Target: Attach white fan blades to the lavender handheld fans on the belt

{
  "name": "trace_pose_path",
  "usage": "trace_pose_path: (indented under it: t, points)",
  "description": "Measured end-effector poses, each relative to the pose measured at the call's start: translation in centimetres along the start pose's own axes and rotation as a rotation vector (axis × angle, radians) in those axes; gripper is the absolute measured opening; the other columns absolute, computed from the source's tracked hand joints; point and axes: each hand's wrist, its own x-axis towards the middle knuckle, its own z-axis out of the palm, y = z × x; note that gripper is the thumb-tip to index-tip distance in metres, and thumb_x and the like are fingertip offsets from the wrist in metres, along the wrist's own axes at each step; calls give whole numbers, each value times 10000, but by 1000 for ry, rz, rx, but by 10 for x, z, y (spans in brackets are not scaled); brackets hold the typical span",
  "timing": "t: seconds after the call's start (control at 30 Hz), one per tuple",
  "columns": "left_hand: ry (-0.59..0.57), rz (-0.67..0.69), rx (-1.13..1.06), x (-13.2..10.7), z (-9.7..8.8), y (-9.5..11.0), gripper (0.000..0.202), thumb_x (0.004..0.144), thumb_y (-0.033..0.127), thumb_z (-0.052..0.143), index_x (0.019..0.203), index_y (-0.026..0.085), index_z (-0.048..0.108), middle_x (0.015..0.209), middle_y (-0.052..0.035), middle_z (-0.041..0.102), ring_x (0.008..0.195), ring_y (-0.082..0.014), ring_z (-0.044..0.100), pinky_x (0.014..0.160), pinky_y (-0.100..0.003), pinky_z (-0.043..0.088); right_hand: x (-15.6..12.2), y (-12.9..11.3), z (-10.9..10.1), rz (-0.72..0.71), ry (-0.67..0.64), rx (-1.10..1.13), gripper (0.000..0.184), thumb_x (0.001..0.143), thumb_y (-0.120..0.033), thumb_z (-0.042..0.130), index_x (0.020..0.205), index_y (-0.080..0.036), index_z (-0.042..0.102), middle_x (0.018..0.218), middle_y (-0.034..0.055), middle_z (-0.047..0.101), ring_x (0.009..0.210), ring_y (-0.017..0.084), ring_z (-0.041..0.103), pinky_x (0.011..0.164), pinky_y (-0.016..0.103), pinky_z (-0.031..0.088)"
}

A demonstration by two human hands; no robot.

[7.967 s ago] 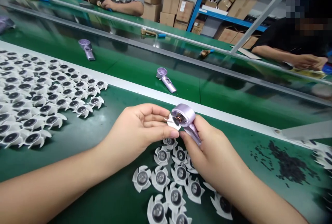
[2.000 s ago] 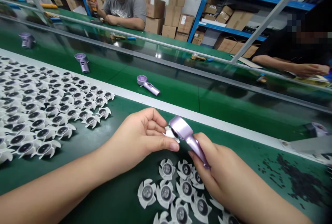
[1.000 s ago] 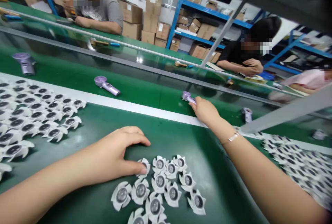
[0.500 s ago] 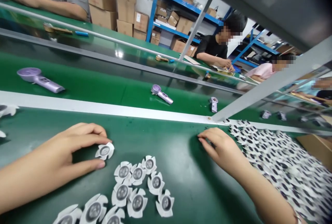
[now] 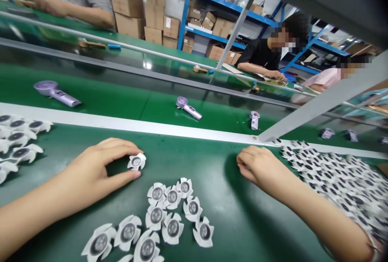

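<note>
My left hand (image 5: 100,169) pinches a small white fan blade (image 5: 136,161) between thumb and fingers, just above the green bench (image 5: 212,173). A cluster of several more white fan blades (image 5: 163,217) lies below and right of it. My right hand (image 5: 260,167) rests on the bench with its fingers curled under, near the edge of a second field of blades (image 5: 336,177); whether it holds anything is hidden. A purple handheld fan body (image 5: 188,107) lies on the conveyor belt (image 5: 121,100) beyond the white strip.
Other purple fan bodies (image 5: 54,91) (image 5: 254,119) ride the belt. More blades (image 5: 18,140) lie at far left. A grey metal post (image 5: 321,102) slants up at right. Other people sit across the belt, with cardboard boxes (image 5: 151,7) on blue shelving behind.
The purple fan body went from my right hand onto the belt. My left hand picked a blade from the cluster and lifted it slightly. My right hand drew back to the bench.
</note>
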Motion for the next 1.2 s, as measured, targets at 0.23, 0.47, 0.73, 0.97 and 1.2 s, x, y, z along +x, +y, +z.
trace_pose_path:
  t: [0.23, 0.47, 0.73, 0.97, 1.2]
  points:
    - [131, -85, -67, -13, -16, 18, 346, 760, 435, 738, 1047, 241, 733, 965, -50, 751, 602, -154, 626, 474, -202, 465, 44, -59, -32, 69, 141, 247, 116, 837, -123, 510, 743, -191, 514, 729, 27, 589, 693, 187, 541, 658, 310, 372]
    - [16, -93, -339, -21, -21, 36, 179, 749, 289, 745, 889, 182, 711, 699, 4, 686, 600, -125, 640, 558, -187, 535, 92, -178, -67, -186, 272, 954, 118, 915, -121, 483, 847, -211, 518, 852, -4, 570, 782, 125, 539, 697, 235, 425]
    - [55, -96, -446, -28, -23, 36, 192, 693, 293, 818, 772, 173, 691, 640, 38, 676, 571, -105, 661, 538, -154, 532, 92, -185, -57, -244, 338, 862, 137, 926, -126, 498, 940, -232, 585, 967, 32, 595, 845, 144, 584, 705, 256, 479]
    - [9, -129, -413, -27, -24, 36, 187, 657, 260, 839, 730, 167, 693, 602, 57, 667, 534, -80, 628, 486, -135, 478, 98, -183, -58, -326, 392, 792, 136, 900, -81, 535, 870, -184, 620, 832, 19, 604, 747, 124, 564, 655, 268, 462]
    - [-41, -290, -609, -27, -20, 32, 258, 653, 355, 847, 762, 194, 677, 661, 30, 713, 621, -143, 688, 564, -200, 546, 86, -186, -64, -457, 471, 643, 162, 860, -25, 553, 915, -136, 657, 902, 76, 686, 824, 175, 631, 825, 376, 466]
